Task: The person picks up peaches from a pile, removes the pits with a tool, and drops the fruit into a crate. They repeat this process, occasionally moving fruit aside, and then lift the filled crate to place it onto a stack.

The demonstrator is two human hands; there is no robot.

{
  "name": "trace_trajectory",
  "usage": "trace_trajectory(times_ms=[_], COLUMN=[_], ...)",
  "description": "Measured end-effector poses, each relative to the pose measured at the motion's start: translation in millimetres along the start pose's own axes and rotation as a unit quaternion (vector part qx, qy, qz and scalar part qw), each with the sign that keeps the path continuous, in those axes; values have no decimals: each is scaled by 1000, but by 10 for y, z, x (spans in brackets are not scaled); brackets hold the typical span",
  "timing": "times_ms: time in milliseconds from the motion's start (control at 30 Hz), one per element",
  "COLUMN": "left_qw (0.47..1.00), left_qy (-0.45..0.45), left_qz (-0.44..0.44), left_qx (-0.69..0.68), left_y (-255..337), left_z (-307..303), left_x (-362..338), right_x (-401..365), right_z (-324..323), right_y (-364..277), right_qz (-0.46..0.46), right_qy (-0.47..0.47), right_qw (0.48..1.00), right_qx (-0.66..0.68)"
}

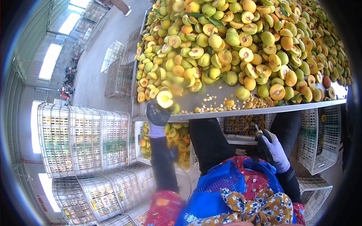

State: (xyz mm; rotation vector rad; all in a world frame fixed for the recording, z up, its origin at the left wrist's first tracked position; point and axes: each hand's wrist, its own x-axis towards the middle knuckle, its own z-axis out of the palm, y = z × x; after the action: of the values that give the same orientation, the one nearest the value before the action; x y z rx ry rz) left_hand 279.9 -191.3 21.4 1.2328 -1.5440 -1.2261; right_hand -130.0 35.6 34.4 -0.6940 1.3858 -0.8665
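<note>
My left hand point(157, 116), in a black and lavender glove, is at the near left corner of the metal table point(218, 94). Its fingers are closed on a pale yellow apricot half point(164, 99), cut face up. Over my lap, my right hand point(274, 148), gloved the same way, grips a small knife point(258, 129) with the short blade pointing away from me. Beyond both hands lies a big heap of apricots point(226, 37), many cut in half with brown hollows. Loose pits point(258, 102) lie along the table's near edge.
Below my left hand stands a crate of apricot halves point(177, 141). Another crate point(244, 124) with pits sits under the table between my legs. Stacked white crates point(86, 139) rise at the left, and more crates point(316, 139) stand at the right. A person's leg point(121, 5) shows far off.
</note>
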Motion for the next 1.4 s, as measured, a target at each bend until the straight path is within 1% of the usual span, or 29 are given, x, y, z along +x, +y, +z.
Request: trace_trajectory(times_ms=[33, 67, 167, 267, 300, 367, 400, 433, 467, 567, 633, 667, 700, 733, 800, 833, 900, 967, 1000, 1033, 1067, 1100, 1133, 1167, 1200, 1267, 1300, 1333, 1400], left_qw=[988, 983, 974, 975, 979, 993, 975, 947, 846, 659, 848, 860, 868, 867, 887, 885, 879, 963, 981, 967, 913, 960, 972, 977, 973, 945, 887, 858, 789], left_qy=[2, -7, -38, -19, -13, 55, 91, 118, 114, 161, 105, 64, 22, -23, -82, -94, -118, -152, -164, -151, -162, -176, -195, -207, -228, -234, -209, -198, -163], left_qz=[39, 34, 55, 85, 70, -41, -91, -147, -139, -74, 2, 43, 85, 146, 190, 189, 185, 63, -4, -147, -207, -128, -83, -36, -26, -97, -176, -209, -275], left_qx=[148, 178, 214, 205, 193, 92, 180, 262, 503, 731, 519, 504, 488, 476, 412, 416, 424, 215, 106, -145, -314, -175, -104, -33, -35, -209, -371, -424, -525], left_y=[6, 46, 499, 228, 83, 108, 267, 424, 533, 378, 449, 449, 436, 398, 403, 370, 249, 170, 219, 279, 351, 381, 397, 412, 421, 484, 548, 571, 649], left_z=[77, 145, 597, 628, 439, 176, 138, 101, 127, 255, 713, 1056, 1443, 1815, 2476, 2605, 2781, 2691, 2608, 2524, 2450, 2439, 2445, 2451, 2465, 2518, 2556, 2588, 2659], left_x=[-60, -106, -287, -365, -464, -709, -850, -991, -1068, -1065, -678, -500, -329, -178, 75, 168, 299, 321, 302, 236, 142, 9, -88, -184, -246, -375, -443, -486, -568], right_x=[17, 70, 74, 52, 46, 17, 2, 30, 52, 47, 14, -11, -11, -33, -102, -131, -183, -221, -218, -207, -193, -176, -157, -125, -96, -58, -53, -49, -61], right_z=[3, -8, -2, 0, -14, -28, -54, -111, -138, -151, -124, -118, -110, -120, -135, -149, -206, -253, -281, -298, -299, -287, -262, -212, -190, -144, -119, -93, -44], right_y=[12, 89, 33, 21, 33, 24, 35, 132, 195, 223, 113, 73, 94, 77, 72, 92, 81, 80, 71, 59, 43, 20, -1, -10, 29, 115, 85, 50, 46], right_qz=[-10, -26, -33, -18, -13, -19, -21, -36, -42, -53, -43, -36, -81, -90, -106, -123, -98, -90, -95, -101, -161, -220, -277, -166, -227, -344, -349, -353, -283], right_qy=[-6, -18, -39, -51, -54, -40, -32, -28, -22, -11, -13, -16, -6, -2, 8, 20, 16, 21, 26, 30, 33, 34, 34, 33, 36, 45, 48, 51, 58], right_qw=[1000, 999, 995, 995, 995, 996, 997, 994, 993, 989, 988, 987, 983, 983, 982, 981, 987, 988, 987, 985, 968, 944, 913, 951, 927, 864, 866, 868, 904], right_qx=[-10, -26, -82, -88, -81, -73, -68, -98, -110, -139, -150, -158, -162, -160, -153, -147, -127, -121, -129, -136, -191, -245, -298, -259, -296, -364, -355, -346, -314])
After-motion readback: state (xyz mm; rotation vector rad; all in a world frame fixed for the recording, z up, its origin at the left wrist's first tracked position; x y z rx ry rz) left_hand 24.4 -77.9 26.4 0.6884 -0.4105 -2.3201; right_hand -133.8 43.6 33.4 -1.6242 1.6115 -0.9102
